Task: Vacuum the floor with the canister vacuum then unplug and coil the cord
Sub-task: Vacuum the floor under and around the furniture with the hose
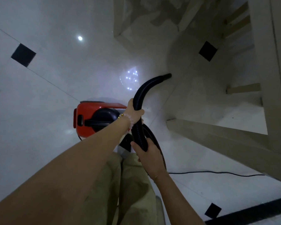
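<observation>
Currently gripping the black hose [140, 93] w/ both hands, curling left hand [134, 111] round it higher up, right hand [147, 154] lower, aiming the nozzle [167, 76] at the floor [39, 95] near the wooden frame [217, 132]. Standing right by the red canister vacuum [88, 117]. Probably risking a trip or a yanked plug, w/ the cord [217, 172] loose across the floor beside the legs [136, 184].

Pale pink beaded bracelet [130, 119] with a gold bead on the bare left wrist [122, 124]; loose khaki trousers [133, 192].
</observation>
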Motion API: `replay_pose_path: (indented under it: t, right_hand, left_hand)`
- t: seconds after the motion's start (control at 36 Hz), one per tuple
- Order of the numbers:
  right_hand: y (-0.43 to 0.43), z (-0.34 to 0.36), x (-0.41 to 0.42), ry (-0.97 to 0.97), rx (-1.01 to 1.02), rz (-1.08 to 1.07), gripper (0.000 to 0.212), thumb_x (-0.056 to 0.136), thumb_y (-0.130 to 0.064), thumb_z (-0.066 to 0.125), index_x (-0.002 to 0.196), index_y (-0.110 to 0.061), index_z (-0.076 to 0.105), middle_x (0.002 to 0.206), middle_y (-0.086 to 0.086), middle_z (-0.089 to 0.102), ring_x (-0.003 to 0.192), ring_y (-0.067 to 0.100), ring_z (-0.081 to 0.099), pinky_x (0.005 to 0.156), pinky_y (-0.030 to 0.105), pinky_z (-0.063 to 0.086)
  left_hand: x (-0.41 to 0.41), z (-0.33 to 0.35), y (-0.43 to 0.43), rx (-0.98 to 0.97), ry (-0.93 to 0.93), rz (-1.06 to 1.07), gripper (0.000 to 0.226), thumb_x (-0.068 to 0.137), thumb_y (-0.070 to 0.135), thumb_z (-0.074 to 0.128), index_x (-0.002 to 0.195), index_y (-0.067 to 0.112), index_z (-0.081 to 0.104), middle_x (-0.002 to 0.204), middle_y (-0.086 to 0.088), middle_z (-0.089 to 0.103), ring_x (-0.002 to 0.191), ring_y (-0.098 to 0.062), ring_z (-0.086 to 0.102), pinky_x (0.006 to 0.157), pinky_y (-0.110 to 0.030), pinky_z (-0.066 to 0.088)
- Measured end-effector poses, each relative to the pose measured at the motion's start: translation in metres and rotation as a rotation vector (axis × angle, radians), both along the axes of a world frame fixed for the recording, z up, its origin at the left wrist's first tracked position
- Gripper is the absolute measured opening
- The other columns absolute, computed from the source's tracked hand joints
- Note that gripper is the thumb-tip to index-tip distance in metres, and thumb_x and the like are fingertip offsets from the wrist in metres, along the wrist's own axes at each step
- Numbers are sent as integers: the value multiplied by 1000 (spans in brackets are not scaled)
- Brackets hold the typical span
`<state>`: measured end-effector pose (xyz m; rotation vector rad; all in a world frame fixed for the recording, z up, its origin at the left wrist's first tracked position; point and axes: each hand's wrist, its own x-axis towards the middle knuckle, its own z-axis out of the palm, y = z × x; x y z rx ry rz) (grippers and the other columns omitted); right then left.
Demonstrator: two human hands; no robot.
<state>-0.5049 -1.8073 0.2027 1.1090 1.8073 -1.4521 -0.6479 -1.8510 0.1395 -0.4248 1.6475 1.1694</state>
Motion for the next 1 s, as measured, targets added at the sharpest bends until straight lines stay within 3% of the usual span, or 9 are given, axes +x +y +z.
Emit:
replay_pose_path:
  t: [0.11,0.22,0.44,0.56,0.61,0.72,0.83,0.94,1.0]
  right_hand:
    - [-7,0,8,1,2,54,33,85,-49,61,101,-20,60,89,-4,66,84,14,63,81,37,54]
    - [-14,3,13,-11,-15,78,33,83,-51,62,103,-25,61,91,-8,66,85,11,62,79,30,51]
    - [-23,5,5,-49,0,233,31,80,-52,59,102,-31,57,91,-9,65,86,10,61,82,34,53]
    - [-28,12,-6,-37,-22,294,29,84,-46,61,101,-23,57,90,-4,65,82,11,60,70,27,48]
    - [-32,16,-9,-20,-58,305,30,85,-41,62,100,-15,57,90,1,65,79,12,58,67,25,44]
    - [-41,24,-5,5,-97,295,31,85,-43,62,95,-14,57,81,-3,61,78,12,57,72,26,46]
    - [-44,31,8,14,-127,273,32,86,-44,63,102,-16,59,91,2,66,86,16,62,81,33,52]
    - [-40,42,19,49,-220,258,13,88,-35,64,92,-26,55,77,-8,58,70,1,54,64,12,44]
    - [-39,47,23,66,-251,251,16,88,-29,65,80,-29,51,71,-9,52,62,-3,51,58,9,40]
  left_hand:
    - [6,7,-15,-8,-22,29,41,88,6,50,125,18,36,90,-12,50,80,-28,53,85,-50,52]
    - [12,15,-29,-15,-33,114,38,89,7,52,124,17,39,82,-12,51,72,-27,55,86,-55,53]
    - [15,30,-57,33,13,230,33,90,3,52,114,21,39,83,-13,53,62,-21,55,68,-39,55]
    - [10,40,-68,43,-24,261,30,90,2,52,91,30,42,78,-10,52,62,-19,54,60,-30,53]
    - [8,42,-73,30,-45,239,27,91,6,52,102,28,41,84,-11,54,67,-19,55,64,-30,54]
    - [8,46,-76,-3,-54,172,51,90,7,53,134,22,33,88,-13,55,68,-21,57,68,-34,54]
    - [13,56,-75,-63,-68,64,60,87,12,55,141,20,29,107,-16,56,91,-30,57,92,-45,52]
    - [21,69,-70,-101,-69,8,61,89,13,55,143,16,27,93,-8,53,83,-24,55,78,-36,51]
    - [25,76,-69,-120,-76,-47,59,90,15,55,142,13,28,90,-7,52,78,-22,55,72,-34,49]
